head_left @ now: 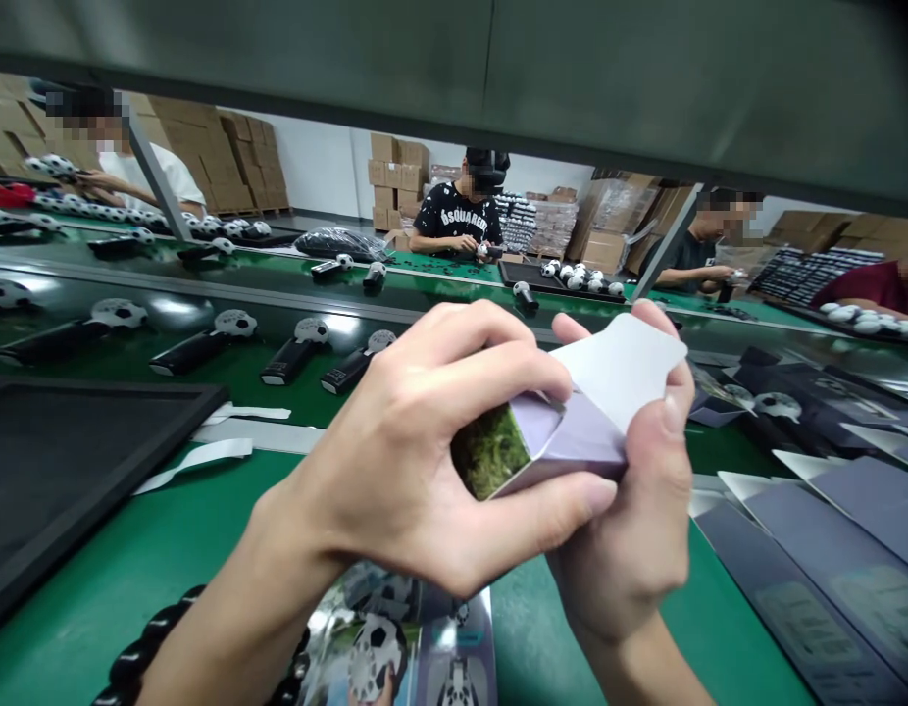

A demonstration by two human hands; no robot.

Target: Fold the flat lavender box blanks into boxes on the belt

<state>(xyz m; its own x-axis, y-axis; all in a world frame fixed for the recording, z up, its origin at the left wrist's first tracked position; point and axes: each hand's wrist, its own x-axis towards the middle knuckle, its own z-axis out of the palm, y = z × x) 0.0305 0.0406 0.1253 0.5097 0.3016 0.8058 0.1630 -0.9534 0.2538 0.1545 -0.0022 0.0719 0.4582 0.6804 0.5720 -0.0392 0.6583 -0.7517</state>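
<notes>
Both hands are closed around a small cardboard box (579,431) with purple inner flaps, a green grass print and a raised white end flap (622,361). My left hand (417,451) wraps the box from the left, with its fingers over the top and its thumb along the near side. From the right, my right hand (637,490) grips the box by the white flap, thumb in front. Under my hands lies a printed carton (425,647) showing a football-patterned fan. Whether the box holds anything is hidden.
Football-headed handheld fans (296,348) lie in a row on the green conveyor (167,324). Flattened purple cartons (829,559) are stacked at right, a black tray (72,471) at left. A grey shelf (454,69) hangs overhead. Several co-workers, one a person in black (461,216), sit opposite.
</notes>
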